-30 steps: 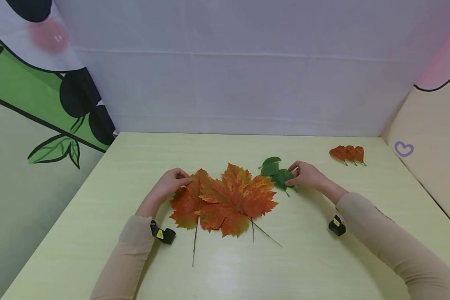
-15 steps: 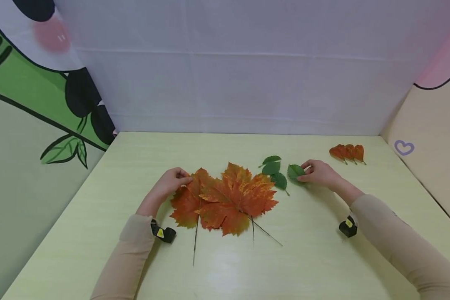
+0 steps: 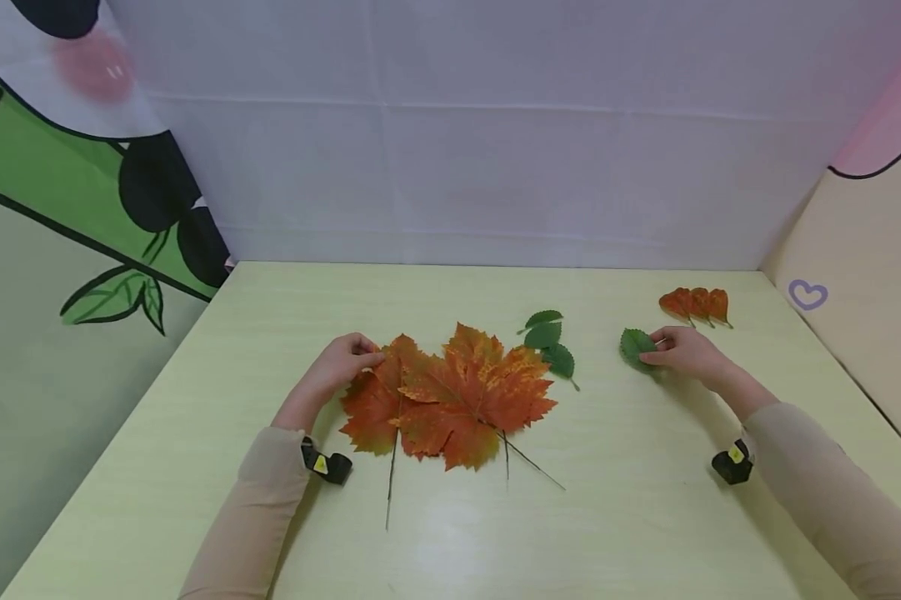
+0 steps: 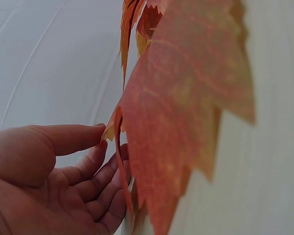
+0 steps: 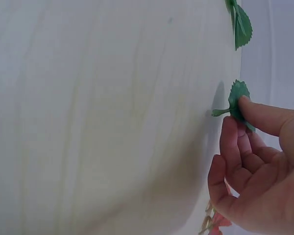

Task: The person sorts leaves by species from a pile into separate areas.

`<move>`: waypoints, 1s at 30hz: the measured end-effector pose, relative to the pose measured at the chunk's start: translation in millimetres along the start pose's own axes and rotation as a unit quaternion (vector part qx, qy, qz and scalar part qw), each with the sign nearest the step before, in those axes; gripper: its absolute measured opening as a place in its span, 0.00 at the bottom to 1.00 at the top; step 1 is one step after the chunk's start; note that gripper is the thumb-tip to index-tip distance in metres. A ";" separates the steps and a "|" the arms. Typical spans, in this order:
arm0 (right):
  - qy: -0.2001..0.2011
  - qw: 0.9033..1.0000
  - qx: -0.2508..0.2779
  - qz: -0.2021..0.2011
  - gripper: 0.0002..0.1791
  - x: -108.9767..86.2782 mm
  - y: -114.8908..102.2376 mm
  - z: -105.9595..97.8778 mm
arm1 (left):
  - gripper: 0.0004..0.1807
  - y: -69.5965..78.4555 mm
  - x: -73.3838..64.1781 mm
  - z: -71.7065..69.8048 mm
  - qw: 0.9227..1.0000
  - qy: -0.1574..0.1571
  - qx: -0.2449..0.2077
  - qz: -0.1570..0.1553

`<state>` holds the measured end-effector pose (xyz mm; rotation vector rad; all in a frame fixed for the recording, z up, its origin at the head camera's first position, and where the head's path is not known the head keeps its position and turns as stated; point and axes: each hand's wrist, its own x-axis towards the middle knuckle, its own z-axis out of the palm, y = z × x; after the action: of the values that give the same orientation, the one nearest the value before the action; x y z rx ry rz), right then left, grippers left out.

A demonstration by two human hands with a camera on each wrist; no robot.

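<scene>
My left hand (image 3: 345,360) pinches the upper left edge of an orange maple leaf (image 3: 371,412); in the left wrist view thumb and forefinger meet at a lobe of that leaf. A larger orange leaf (image 3: 468,392) overlaps it on the right, and thin dark stems point toward me. My right hand (image 3: 686,354) holds a small green leaf (image 3: 634,348) between thumb and fingers, close over the table. In the right wrist view the thumb presses on this leaf's face and its short stem sticks out. Several green leaves (image 3: 543,335) lie just behind the orange ones.
Three small brown-orange leaves (image 3: 699,306) lie in a row at the back right, just beyond my right hand. The pale table (image 3: 450,533) ends at a lilac cloth backdrop (image 3: 495,167). Printed panels stand at both sides.
My right hand has drawn one green leaf away from the other green leaves and carried it to the right. The left hand has stayed on the orange leaf.
</scene>
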<state>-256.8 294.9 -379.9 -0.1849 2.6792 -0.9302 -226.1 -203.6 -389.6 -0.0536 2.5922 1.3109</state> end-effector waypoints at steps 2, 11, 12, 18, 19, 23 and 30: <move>-0.001 1.000 0.000 0.003 0.33 -1.3 8.9 -5.3 | 0.14 0.7 -0.3 -0.4 1.000 0.000 0.002 0.000; 0.005 1.000 0.008 0.020 0.32 -15.7 40.0 -26.2 | 0.14 -1.9 1.7 0.9 1.000 -0.001 -0.007 0.001; 0.006 1.000 0.008 0.022 0.31 -17.6 43.9 -28.7 | 0.14 -2.7 2.0 1.5 1.000 -0.002 -0.008 0.002; 0.014 0.999 -0.001 0.046 0.31 -29.8 67.5 -45.7 | 0.13 -6.1 -0.4 5.6 1.000 -0.003 -0.006 -0.005; 0.015 0.999 -0.004 0.051 0.32 -31.2 71.4 -48.2 | 0.13 -6.5 -0.7 6.0 1.000 -0.002 -0.006 -0.007; 0.017 0.998 -0.015 0.066 0.34 -34.8 85.9 -57.6 | 0.14 -7.4 -0.1 6.3 1.000 0.000 -0.006 -0.006; 0.020 0.996 -0.018 0.084 0.35 -34.4 107.8 -74.5 | 0.14 -4.7 -0.5 3.5 1.000 0.001 -0.003 -0.003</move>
<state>-250.6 430.1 -383.3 0.0520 2.6990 -0.8428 -224.3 -203.7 -395.1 -0.0626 2.5872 1.3183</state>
